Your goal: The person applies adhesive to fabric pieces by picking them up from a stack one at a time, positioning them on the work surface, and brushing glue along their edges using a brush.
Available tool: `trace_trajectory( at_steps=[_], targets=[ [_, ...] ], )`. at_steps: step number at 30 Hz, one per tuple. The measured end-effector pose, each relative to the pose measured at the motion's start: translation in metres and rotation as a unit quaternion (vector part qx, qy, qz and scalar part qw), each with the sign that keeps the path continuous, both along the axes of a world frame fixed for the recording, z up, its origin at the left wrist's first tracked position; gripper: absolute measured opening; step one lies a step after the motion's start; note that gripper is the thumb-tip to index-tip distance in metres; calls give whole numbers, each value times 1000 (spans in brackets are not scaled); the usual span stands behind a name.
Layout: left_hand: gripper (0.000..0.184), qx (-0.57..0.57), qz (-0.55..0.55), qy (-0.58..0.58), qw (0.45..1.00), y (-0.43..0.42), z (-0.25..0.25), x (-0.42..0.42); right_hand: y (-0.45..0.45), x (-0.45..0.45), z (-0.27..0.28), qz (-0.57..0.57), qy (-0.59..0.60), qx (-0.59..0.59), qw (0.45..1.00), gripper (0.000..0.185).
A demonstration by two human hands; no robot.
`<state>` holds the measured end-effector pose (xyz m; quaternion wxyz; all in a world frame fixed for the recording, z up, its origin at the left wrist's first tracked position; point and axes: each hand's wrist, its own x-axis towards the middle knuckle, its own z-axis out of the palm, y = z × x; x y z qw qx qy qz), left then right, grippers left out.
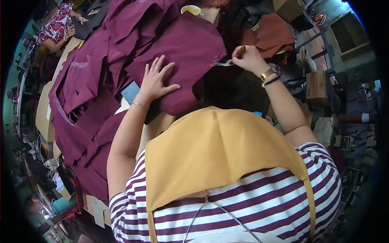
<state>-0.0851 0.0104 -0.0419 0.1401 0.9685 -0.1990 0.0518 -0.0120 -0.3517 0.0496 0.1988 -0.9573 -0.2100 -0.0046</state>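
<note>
A large maroon sheet, leather or fabric, lies across the work surface before me. My left hand rests flat on it with the fingers spread and nothing in them. To the right, my right hand is closed around the brown handle of a brush. The brush's pale tip is at the sheet's right edge, where whitish streaks show. Several more maroon pieces are heaped on the left, some with whitish smears along their edges. Beside my left wrist lies a flat bluish rectangular item.
A yellow cup stands at the far edge of the pile. Reddish-brown pieces lie at upper right, near a cardboard box. Another person handles dark material at upper left. A teal container is at lower left.
</note>
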Motion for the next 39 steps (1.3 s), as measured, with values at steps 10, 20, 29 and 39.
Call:
trace_trajectory(
  at_steps=[10, 20, 29, 39],
  targets=[
    [106, 26, 11, 22, 999, -13, 1, -17, 7, -13, -8, 22, 15, 78, 997, 10],
    [110, 40, -36, 13, 998, -3, -2, 7, 41, -25, -9, 82, 20, 177, 981, 13],
    [106, 38, -51, 4, 998, -7, -3, 19, 79, -32, -1, 130, 26, 200, 971, 12],
    [100, -19, -15, 31, 999, -18, -1, -4, 47, -27, 37, 58, 4, 146, 988, 16]
  ],
)
